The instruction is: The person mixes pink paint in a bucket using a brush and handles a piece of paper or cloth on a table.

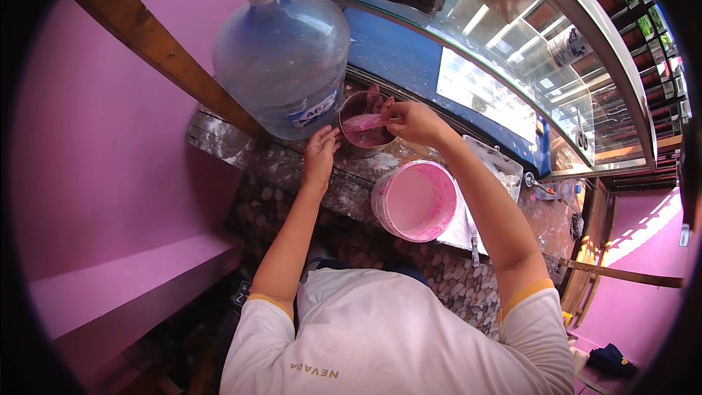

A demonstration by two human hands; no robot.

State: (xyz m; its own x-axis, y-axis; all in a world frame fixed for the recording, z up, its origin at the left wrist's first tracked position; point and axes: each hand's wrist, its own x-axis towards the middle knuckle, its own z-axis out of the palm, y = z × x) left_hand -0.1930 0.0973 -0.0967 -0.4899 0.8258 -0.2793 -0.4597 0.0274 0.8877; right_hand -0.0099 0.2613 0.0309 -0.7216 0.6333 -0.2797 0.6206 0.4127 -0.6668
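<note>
On the worn wooden bench, a small metal bowl holds pink material and crumpled dark pink pieces. My right hand is closed on a flat, pale pink piece that reaches into the bowl; I cannot make out its kind. Beside the bowl's left side is my left hand, fingers apart and fingertips close to the wall; whether they touch it is unclear. Nearer to me stands a bucket of pale pink liquid, its rim smeared brighter pink.
A large blue water jug stands left of the bowl, beside a slanting wooden post. Behind the bench rises a glass display case. A paint-marked sheet lies right of the bucket, with a thin-handled tool.
</note>
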